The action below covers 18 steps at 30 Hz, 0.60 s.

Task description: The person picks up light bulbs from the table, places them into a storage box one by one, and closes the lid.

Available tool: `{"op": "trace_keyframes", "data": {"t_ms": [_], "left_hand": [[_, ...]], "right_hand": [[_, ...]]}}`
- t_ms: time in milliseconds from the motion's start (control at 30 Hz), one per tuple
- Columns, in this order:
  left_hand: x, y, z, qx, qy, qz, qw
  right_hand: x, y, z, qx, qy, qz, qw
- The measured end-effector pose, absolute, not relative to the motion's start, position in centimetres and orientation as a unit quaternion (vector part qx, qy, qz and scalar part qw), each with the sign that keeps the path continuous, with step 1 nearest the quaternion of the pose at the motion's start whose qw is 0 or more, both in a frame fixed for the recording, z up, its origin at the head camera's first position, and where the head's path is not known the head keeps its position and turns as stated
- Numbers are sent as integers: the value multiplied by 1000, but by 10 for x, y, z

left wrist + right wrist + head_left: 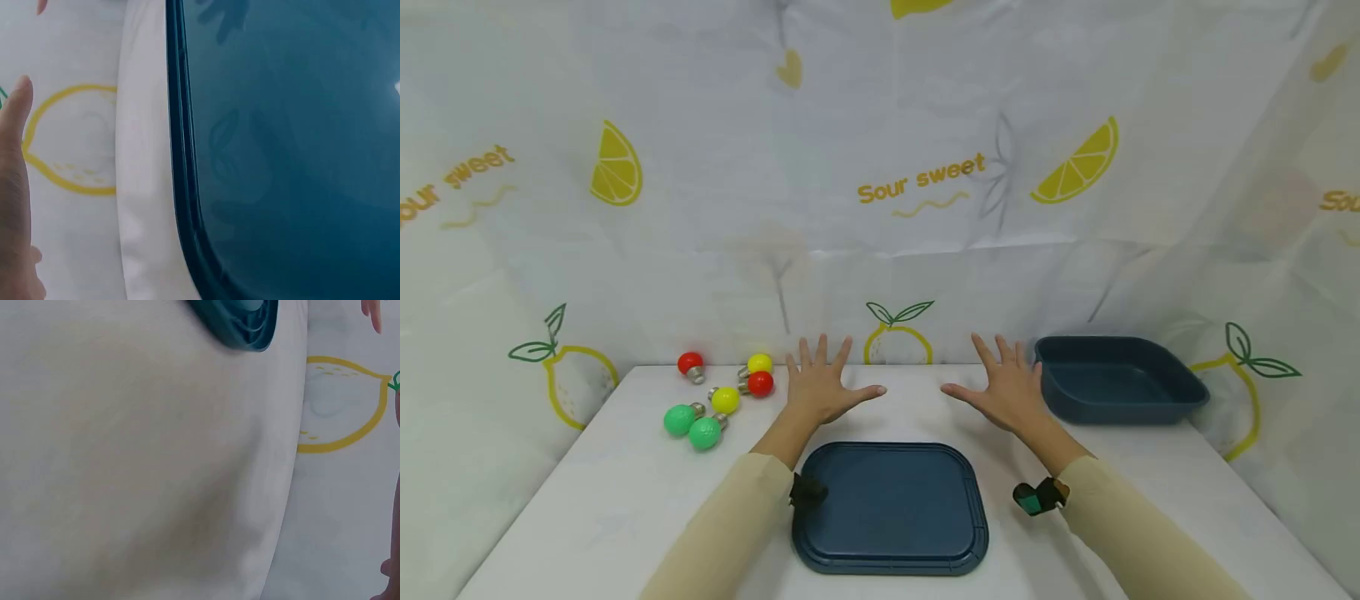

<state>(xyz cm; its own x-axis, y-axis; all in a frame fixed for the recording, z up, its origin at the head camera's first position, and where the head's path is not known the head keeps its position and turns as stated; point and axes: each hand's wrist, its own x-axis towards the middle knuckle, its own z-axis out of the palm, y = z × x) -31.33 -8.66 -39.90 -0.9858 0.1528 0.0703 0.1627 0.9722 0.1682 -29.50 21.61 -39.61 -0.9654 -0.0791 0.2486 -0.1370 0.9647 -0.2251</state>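
Note:
Both hands are raised with their fingers spread, and neither holds anything. My left hand [817, 390] is beyond the back left corner of a flat dark blue lid [891, 508] with a raised rim. To its left lie toy light bulbs: two red ones [761, 383], two yellow ones [726, 400] and two green ones [704, 433], all with silvery screw bases. My right hand [1006, 393] is just left of a dark blue rectangular container [1123, 414]. The left wrist view shows the lid [300, 156] close up; a corner of it [250, 337] appears in the right wrist view.
A white table [595, 508] carries everything. Behind it and at both sides hangs a pale sheet [715, 208] printed with lemons and lettering. Dark bands with small devices [1041, 497] sit at the wrists over beige sleeves [1138, 525].

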Motion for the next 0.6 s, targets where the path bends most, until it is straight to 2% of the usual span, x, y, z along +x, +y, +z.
{"op": "trace_keyframes", "data": {"t_ms": [333,467,600], "left_hand": [[-302,-40,-403,-122,-987,-104,22],[-299,-21,-404,-126,-985,-114,29],[-296,-2,-405,-132,-984,-118,25]], "right_hand": [[-266,272,-409,57,-953,110,275],[-261,294,-411,38,-950,111,289],[-254,313,-417,12,-953,122,278]]}}
